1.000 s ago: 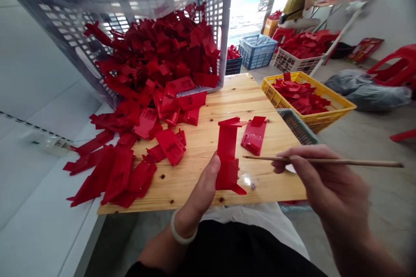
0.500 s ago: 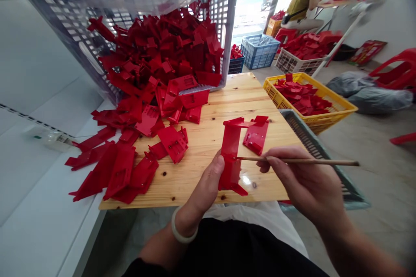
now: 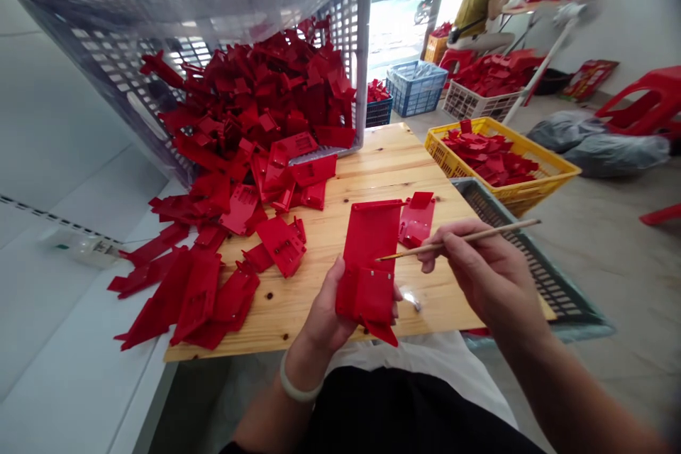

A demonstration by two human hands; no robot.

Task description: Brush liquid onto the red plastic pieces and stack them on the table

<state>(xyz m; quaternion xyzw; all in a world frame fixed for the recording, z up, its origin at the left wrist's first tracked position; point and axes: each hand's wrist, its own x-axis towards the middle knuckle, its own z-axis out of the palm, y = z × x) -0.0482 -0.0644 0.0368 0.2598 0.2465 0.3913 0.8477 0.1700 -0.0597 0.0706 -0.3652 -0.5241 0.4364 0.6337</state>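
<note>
In my left hand (image 3: pixel 325 312) is a red plastic part (image 3: pixel 371 248), a flat panel with flaps, held upright over the table with its broad face showing. My right hand (image 3: pixel 482 273) pinches a thin wooden paintbrush (image 3: pixel 473 235), its tip over the panel's face; whether it touches, I cannot tell. Two small shiny dots sit on the lower flap of the part. Another red part (image 3: pixel 416 218) lies flat on the wooden table (image 3: pixel 372 163) just behind. A small glossy patch (image 3: pixel 411 299) is on the wood near my left fingers.
A tipped grey crate (image 3: pixel 362 50) spills red parts (image 3: pixel 255 106) across the table's left side. To the right stand a yellow crate (image 3: pixel 553 177) with red parts and a dark green crate (image 3: pixel 574 298). A person (image 3: pixel 476 3) sits at another table at the back.
The red part has turned so its broad face shows. The paintbrush has tilted, its rear end rising, and its tip has shifted slightly left. The camera view has shifted a little.
</note>
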